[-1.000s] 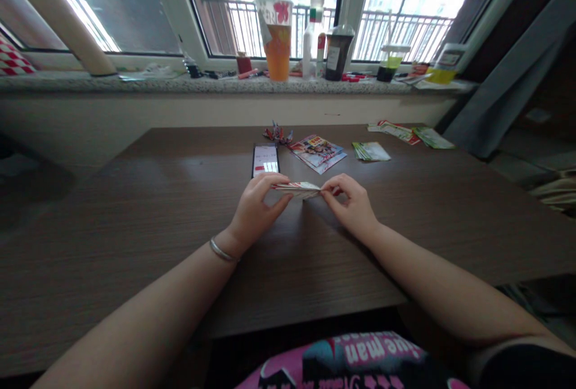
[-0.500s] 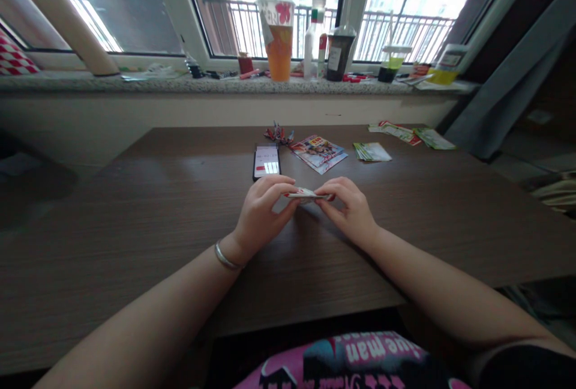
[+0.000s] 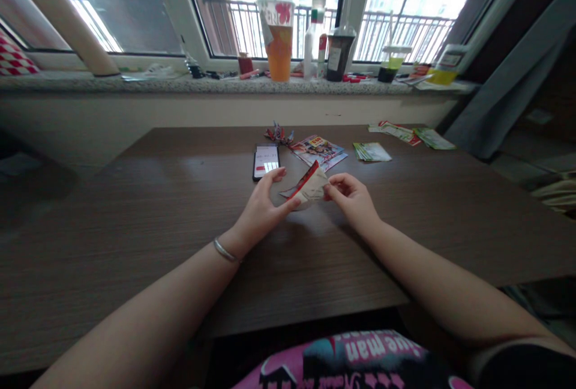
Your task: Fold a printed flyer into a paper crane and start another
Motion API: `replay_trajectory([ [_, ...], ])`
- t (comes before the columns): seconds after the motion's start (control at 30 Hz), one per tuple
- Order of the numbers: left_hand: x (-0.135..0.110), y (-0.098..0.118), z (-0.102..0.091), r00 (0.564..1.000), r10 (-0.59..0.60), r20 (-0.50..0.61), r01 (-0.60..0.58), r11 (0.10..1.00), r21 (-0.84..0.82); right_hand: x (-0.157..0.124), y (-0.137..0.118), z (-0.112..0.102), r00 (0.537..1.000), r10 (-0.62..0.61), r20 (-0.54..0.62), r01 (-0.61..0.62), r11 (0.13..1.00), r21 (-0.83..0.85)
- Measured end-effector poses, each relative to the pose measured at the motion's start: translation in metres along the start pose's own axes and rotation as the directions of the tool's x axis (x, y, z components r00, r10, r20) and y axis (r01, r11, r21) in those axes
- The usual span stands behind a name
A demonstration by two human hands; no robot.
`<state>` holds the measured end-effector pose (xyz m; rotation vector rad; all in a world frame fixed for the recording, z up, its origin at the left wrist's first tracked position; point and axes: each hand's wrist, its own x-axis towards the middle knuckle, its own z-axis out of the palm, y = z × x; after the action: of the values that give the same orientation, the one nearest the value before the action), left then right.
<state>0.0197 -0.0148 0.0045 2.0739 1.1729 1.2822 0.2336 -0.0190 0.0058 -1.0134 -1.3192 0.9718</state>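
A small folded piece of paper (image 3: 312,189), cream on the near face with a red edge and a darker printed side, is raised at a tilt over the brown table. Its right corner is pinched between the thumb and fingers of my right hand (image 3: 353,197). My left hand (image 3: 265,203) is open at the paper's left side, its thumb touching the lower left corner and its fingers stretched forward, apart from the sheet. A phone (image 3: 266,161) with a lit screen lies just beyond my left fingers. Behind the folded paper lie printed sheets (image 3: 320,152).
Crumpled or folded colourful paper (image 3: 279,134) sits behind the phone. Green-and-white paper stacks (image 3: 372,152) lie to the right, with more papers (image 3: 434,138) farther back. On the windowsill (image 3: 148,84) stand drink cups (image 3: 279,47) and a bottle (image 3: 311,47).
The paper, held nearly flat and edge-on by both hands before, is now tilted up with its cream face showing. My left fingers have spread away from it; my right hand keeps its pinch.
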Motion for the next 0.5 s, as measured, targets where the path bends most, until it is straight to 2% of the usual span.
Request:
replay_trajectory([
  [0.17, 0.002, -0.01, 0.002, 0.981, -0.168, 0.098, 0.184, 0.965, -0.188, 0.005, 0.003, -0.002, 0.992, 0.122, -0.029, -0.116, 0.98, 0.16],
  [0.33, 0.002, -0.017, 0.007, 0.955, -0.268, 0.13, 0.297, 0.839, -0.455, 0.008, 0.007, -0.004, 0.98, 0.196, -0.027, -0.18, 0.942, 0.284],
  [0.5, 0.002, -0.013, 0.01, 0.911, -0.348, 0.221, 0.412, 0.76, -0.503, 0.009, 0.008, -0.003, 0.961, 0.278, -0.015, -0.251, 0.887, 0.387],
])
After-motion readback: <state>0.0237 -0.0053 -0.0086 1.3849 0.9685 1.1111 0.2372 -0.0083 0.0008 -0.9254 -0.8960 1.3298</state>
